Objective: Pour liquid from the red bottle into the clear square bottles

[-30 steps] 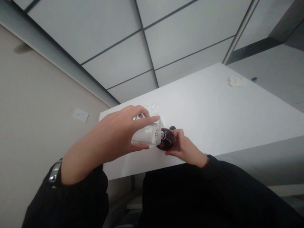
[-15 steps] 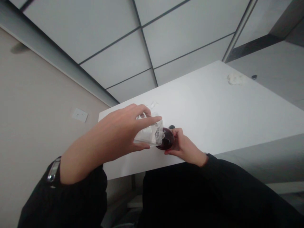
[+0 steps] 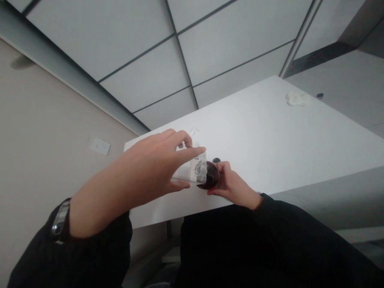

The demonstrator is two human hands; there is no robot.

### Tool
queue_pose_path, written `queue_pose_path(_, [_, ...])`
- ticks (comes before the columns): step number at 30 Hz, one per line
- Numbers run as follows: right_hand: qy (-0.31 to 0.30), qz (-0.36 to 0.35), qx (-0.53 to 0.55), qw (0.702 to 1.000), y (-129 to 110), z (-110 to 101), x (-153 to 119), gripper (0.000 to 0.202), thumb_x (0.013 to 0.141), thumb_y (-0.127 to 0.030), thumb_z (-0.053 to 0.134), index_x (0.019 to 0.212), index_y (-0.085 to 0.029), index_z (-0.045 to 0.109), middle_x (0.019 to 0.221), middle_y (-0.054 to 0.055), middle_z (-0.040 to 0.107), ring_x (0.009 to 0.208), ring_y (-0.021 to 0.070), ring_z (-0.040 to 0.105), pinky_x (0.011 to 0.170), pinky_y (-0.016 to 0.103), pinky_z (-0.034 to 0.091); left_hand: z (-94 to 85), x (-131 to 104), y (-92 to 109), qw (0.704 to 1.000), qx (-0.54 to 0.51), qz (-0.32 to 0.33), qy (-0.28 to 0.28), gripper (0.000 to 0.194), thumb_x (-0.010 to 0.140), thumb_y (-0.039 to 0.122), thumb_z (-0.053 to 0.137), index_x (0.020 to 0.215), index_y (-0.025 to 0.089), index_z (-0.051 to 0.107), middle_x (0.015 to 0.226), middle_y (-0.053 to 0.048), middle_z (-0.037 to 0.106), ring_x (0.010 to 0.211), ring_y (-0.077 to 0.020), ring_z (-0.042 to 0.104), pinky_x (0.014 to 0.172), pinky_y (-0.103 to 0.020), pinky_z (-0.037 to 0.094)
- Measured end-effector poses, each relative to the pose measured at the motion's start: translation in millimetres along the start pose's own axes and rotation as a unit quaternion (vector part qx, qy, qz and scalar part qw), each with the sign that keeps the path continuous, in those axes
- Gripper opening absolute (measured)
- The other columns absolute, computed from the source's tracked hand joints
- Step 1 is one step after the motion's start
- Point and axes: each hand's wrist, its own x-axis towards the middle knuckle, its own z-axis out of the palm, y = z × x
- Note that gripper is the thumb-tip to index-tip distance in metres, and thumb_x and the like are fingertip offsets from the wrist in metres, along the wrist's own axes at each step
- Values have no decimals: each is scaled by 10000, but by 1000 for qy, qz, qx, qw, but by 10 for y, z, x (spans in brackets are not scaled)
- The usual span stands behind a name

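A clear, box-shaped container (image 3: 195,170) with dark print is gripped between the thumb and fingers of my left hand (image 3: 162,162). It is tilted, its right end over the left side of a dark red round vessel (image 3: 212,176). Around the right side of that vessel are the fingers and thumb of my right hand (image 3: 234,186). Just behind the vessel lies a small black round object (image 3: 216,160). What is inside the clear container is hard to make out.
The white table (image 3: 255,132) runs from left to far right. A crumpled whitish item (image 3: 296,99) lies near its far right corner. Some clear plastic (image 3: 194,131) sits behind my left hand. A wall socket (image 3: 100,146) is at the left.
The left forearm has shifted slightly left and down, while the clear container has moved a little to the right over the vessel. My right hand keeps its hold.
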Motion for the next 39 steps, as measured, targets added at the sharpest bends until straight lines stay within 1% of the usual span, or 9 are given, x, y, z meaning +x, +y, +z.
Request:
queue_pose_path(3, [1,4,-3,1000,0,-4,-2,629,816,-433,893,1123,-267,370,1178,108,677,994,310,702,822,422,543,-1,3,0,1000,7,11,5,673,771,318,920,1374,224,637,1228,-125,681,1002,-310,666,776,-394,533])
queue_pose_path(6, [2,6,-6,1000,10,-4,-6,635,814,-445,892,1110,-268,359,1186,114,676,998,312,700,812,417,539,-14,5,11,1000,12,7,-2,678,781,324,910,1390,236,625,1248,-127,672,1016,-312,665,769,-393,540])
queue_pose_path(11, [0,8,-4,1000,44,8,-10,632,822,-472,877,1092,-270,343,1161,110,683,945,300,704,765,398,537,-49,33,46,999,23,12,-18,680,797,320,899,1406,225,612,1254,-125,664,1051,-314,659,812,-405,555])
queue_pose_path(19, [3,14,-1,1000,30,13,-7,635,811,-459,887,1088,-270,347,1134,103,694,951,311,713,764,402,537,-113,66,94,998,45,33,-24,570,813,323,871,1328,220,650,1237,-111,672,1045,-301,650,831,-389,528])
queue_pose_path(22, [2,13,2,1000,13,9,-5,634,810,-456,885,1088,-269,347,1156,111,692,965,314,717,784,416,543,-125,70,120,997,60,38,-14,581,781,320,895,1298,200,660,1195,-108,678,1019,-301,646,826,-396,521])
queue_pose_path(25, [0,11,6,1000,9,10,-6,620,826,-461,870,1094,-269,345,1158,112,696,973,311,722,799,420,553,-130,70,147,996,74,40,-15,595,799,356,886,1317,186,648,1197,-114,671,1033,-306,639,848,-406,517])
queue_pose_path(30, [0,13,5,1000,2,5,-11,621,826,-449,875,1110,-263,355,1137,110,707,951,306,729,785,411,560,-146,83,190,995,91,41,-30,581,843,395,858,1343,195,639,1200,-110,668,1035,-303,637,878,-413,517])
queue_pose_path(35, [1,13,-2,1000,-22,-15,-8,630,815,-434,886,1113,-263,358,1135,110,709,942,308,728,785,412,552,-176,108,205,993,99,32,-63,574,860,416,836,1361,220,634,1234,-116,665,1071,-324,637,904,-446,529])
queue_pose_path(39, [3,15,-6,1000,-15,-11,-5,645,808,-439,889,1126,-263,357,1143,109,705,951,313,725,782,409,546,-189,117,217,993,94,32,-66,552,869,400,825,1358,225,637,1266,-125,663,1117,-340,630,932,-463,522])
